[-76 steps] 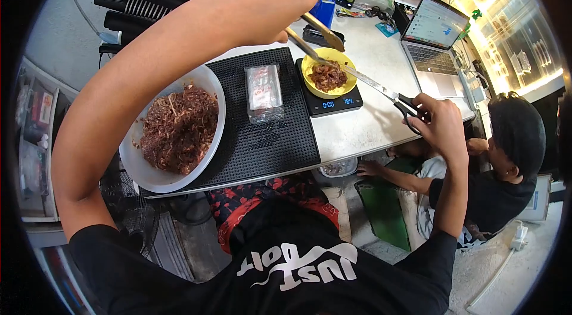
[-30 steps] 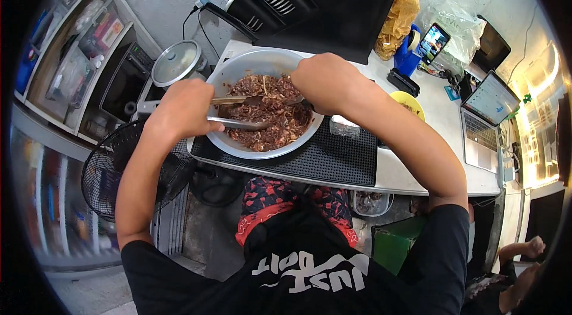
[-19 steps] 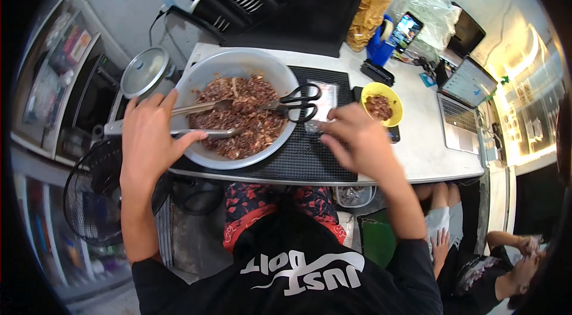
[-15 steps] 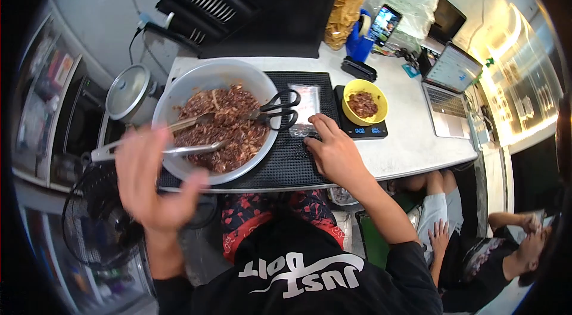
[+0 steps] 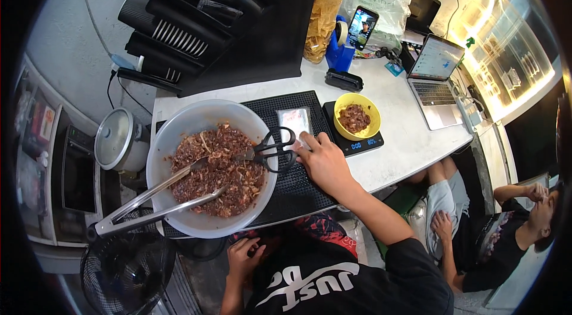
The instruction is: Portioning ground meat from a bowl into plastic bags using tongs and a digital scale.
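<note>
My right hand (image 5: 325, 163) has its thumb and fingertips closed on the near end of a flat stack of clear plastic bags (image 5: 294, 120), which lies on a black ribbed mat (image 5: 298, 187). Below the table edge, close to my dark red patterned shorts, my left hand (image 5: 244, 257) is loosely curled, with no object visible in it. A large translucent bowl (image 5: 156, 163) of chopped, sauced meat (image 5: 217, 166) stands left of the bags. Metal tongs (image 5: 146, 199) rest in it, tips in the meat. Black-handled scissors (image 5: 277, 149) lean over its right rim, blades in the meat.
A yellow bowl (image 5: 375, 113) of meat sits on a black digital scale (image 5: 364, 145). Behind are a tape dispenser (image 5: 339, 53), a propped phone (image 5: 361, 28) and a laptop (image 5: 435, 79). A lidded pot (image 5: 115, 138) and fan (image 5: 128, 273) stand left; another person (image 5: 494, 243) sits right.
My left hand has dropped from beside the bowl to near my lap, and its fingers have curled. My right hand stays at the plastic bags. The whole view has shifted and tilted.
</note>
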`<action>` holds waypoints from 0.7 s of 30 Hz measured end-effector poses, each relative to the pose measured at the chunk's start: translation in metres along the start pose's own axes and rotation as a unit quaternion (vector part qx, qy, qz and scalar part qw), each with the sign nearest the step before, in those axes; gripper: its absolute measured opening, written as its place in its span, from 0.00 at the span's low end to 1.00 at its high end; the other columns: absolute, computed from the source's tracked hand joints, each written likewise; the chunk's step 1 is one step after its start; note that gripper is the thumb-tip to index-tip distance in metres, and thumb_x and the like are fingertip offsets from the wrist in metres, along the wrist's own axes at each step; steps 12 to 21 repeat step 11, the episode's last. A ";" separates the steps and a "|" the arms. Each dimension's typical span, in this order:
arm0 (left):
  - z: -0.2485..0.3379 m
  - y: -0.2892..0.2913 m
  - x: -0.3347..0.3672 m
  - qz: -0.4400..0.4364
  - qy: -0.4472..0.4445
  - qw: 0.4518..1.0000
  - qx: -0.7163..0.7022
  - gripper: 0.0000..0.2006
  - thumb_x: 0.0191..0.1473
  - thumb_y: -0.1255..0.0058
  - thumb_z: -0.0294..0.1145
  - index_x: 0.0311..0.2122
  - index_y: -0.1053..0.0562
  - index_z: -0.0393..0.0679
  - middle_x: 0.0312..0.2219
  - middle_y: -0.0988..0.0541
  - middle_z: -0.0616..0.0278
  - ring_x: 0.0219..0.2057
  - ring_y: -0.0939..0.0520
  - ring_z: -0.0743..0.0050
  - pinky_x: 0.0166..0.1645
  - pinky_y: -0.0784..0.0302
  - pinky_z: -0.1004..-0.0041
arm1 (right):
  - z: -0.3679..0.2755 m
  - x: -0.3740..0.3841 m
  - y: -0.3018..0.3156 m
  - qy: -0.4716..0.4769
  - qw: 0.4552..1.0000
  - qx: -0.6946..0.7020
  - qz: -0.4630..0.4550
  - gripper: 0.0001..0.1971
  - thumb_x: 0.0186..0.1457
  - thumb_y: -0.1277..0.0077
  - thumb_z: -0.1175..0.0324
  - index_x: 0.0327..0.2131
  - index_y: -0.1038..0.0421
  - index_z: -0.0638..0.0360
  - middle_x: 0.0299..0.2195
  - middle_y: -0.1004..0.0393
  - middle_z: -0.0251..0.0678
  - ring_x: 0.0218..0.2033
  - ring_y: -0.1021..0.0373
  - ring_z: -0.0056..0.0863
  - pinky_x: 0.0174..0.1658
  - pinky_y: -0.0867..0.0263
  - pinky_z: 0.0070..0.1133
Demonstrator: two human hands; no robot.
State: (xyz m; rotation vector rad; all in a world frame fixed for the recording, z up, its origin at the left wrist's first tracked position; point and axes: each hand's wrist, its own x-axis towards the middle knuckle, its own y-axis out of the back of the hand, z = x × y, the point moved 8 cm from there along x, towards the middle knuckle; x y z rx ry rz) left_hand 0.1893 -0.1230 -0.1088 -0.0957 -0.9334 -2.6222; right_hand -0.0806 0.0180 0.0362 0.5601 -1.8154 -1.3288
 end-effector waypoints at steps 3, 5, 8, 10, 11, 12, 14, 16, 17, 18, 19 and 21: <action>-0.029 -0.013 -0.002 -0.017 0.032 0.999 0.014 0.12 0.48 0.29 0.33 0.37 0.16 0.42 0.24 0.18 0.61 0.23 0.17 0.66 0.30 0.22 0.69 | 0.003 0.002 0.001 0.002 0.999 0.037 0.025 0.12 0.54 0.39 0.67 0.42 0.18 0.58 0.48 0.21 0.34 0.42 0.28 0.36 0.41 0.25 0.28; -0.037 -0.023 0.002 -0.029 0.045 0.998 0.025 0.11 0.49 0.30 0.35 0.37 0.16 0.42 0.24 0.17 0.61 0.23 0.17 0.65 0.31 0.21 0.68 | 0.004 0.000 0.002 0.002 0.998 0.048 0.041 0.10 0.54 0.39 0.67 0.39 0.19 0.57 0.46 0.20 0.33 0.40 0.28 0.36 0.41 0.25 0.28; -0.041 -0.042 0.013 -0.056 0.033 0.997 0.032 0.10 0.49 0.31 0.33 0.35 0.16 0.41 0.26 0.16 0.58 0.24 0.15 0.63 0.32 0.20 0.68 | 0.007 -0.001 0.003 -0.007 0.996 0.073 0.052 0.08 0.53 0.38 0.68 0.37 0.20 0.57 0.44 0.19 0.33 0.39 0.27 0.36 0.41 0.25 0.29; -0.044 -0.056 0.019 -0.048 0.031 0.994 0.094 0.13 0.51 0.31 0.40 0.36 0.16 0.42 0.28 0.15 0.56 0.34 0.14 0.59 0.46 0.23 0.60 | 0.010 0.001 0.002 -0.016 0.993 0.100 0.056 0.09 0.54 0.38 0.67 0.39 0.20 0.57 0.44 0.19 0.34 0.39 0.27 0.37 0.41 0.25 0.29; -0.043 -0.065 0.024 -0.040 0.022 0.992 0.119 0.14 0.52 0.31 0.43 0.36 0.15 0.42 0.29 0.14 0.55 0.38 0.14 0.57 0.53 0.24 0.57 | 0.010 0.001 0.004 -0.013 0.992 0.101 0.071 0.14 0.54 0.37 0.67 0.44 0.19 0.56 0.45 0.19 0.38 0.40 0.26 0.37 0.41 0.25 0.29; -0.043 -0.065 0.024 -0.040 0.022 0.992 0.119 0.14 0.52 0.31 0.43 0.36 0.15 0.42 0.29 0.14 0.55 0.38 0.14 0.57 0.53 0.24 0.57 | 0.010 0.001 0.004 -0.013 0.992 0.101 0.071 0.14 0.54 0.37 0.67 0.44 0.19 0.56 0.45 0.19 0.38 0.40 0.26 0.37 0.41 0.25 0.29; -0.043 -0.065 0.024 -0.040 0.022 0.992 0.119 0.14 0.52 0.31 0.43 0.36 0.15 0.42 0.29 0.14 0.55 0.38 0.14 0.57 0.53 0.24 0.57 | 0.010 0.001 0.004 -0.013 0.992 0.101 0.071 0.14 0.54 0.37 0.67 0.44 0.19 0.56 0.45 0.19 0.38 0.40 0.26 0.37 0.41 0.25 0.29; -0.043 -0.065 0.024 -0.040 0.022 0.992 0.119 0.14 0.52 0.31 0.43 0.36 0.15 0.42 0.29 0.14 0.55 0.38 0.14 0.57 0.53 0.24 0.57 | 0.010 0.001 0.004 -0.013 0.992 0.101 0.071 0.14 0.54 0.37 0.67 0.44 0.19 0.56 0.45 0.19 0.38 0.40 0.26 0.37 0.41 0.25 0.29; -0.043 -0.065 0.024 -0.040 0.022 0.992 0.119 0.14 0.52 0.31 0.43 0.36 0.15 0.42 0.29 0.14 0.55 0.38 0.14 0.57 0.53 0.24 0.57 | 0.010 0.001 0.004 -0.013 0.992 0.101 0.071 0.14 0.54 0.37 0.67 0.44 0.19 0.56 0.45 0.19 0.38 0.40 0.26 0.37 0.41 0.25 0.29; -0.043 -0.065 0.024 -0.040 0.022 0.992 0.119 0.14 0.52 0.31 0.43 0.36 0.15 0.42 0.29 0.14 0.55 0.38 0.14 0.57 0.53 0.24 0.57 | 0.010 0.001 0.004 -0.013 0.992 0.101 0.071 0.14 0.54 0.37 0.67 0.44 0.19 0.56 0.45 0.19 0.38 0.40 0.26 0.37 0.41 0.25 0.29; -0.043 -0.065 0.024 -0.040 0.022 0.992 0.119 0.14 0.52 0.31 0.43 0.36 0.15 0.42 0.29 0.14 0.55 0.38 0.14 0.57 0.53 0.24 0.57 | 0.010 0.001 0.004 -0.013 0.992 0.101 0.071 0.14 0.54 0.37 0.67 0.44 0.19 0.56 0.45 0.19 0.38 0.40 0.26 0.37 0.41 0.25 0.29; -0.043 -0.065 0.024 -0.040 0.022 0.992 0.119 0.14 0.52 0.31 0.43 0.36 0.15 0.42 0.29 0.14 0.55 0.38 0.14 0.57 0.53 0.24 0.57 | 0.010 0.001 0.004 -0.013 0.992 0.101 0.071 0.14 0.54 0.37 0.67 0.44 0.19 0.56 0.45 0.19 0.38 0.40 0.26 0.37 0.41 0.25 0.29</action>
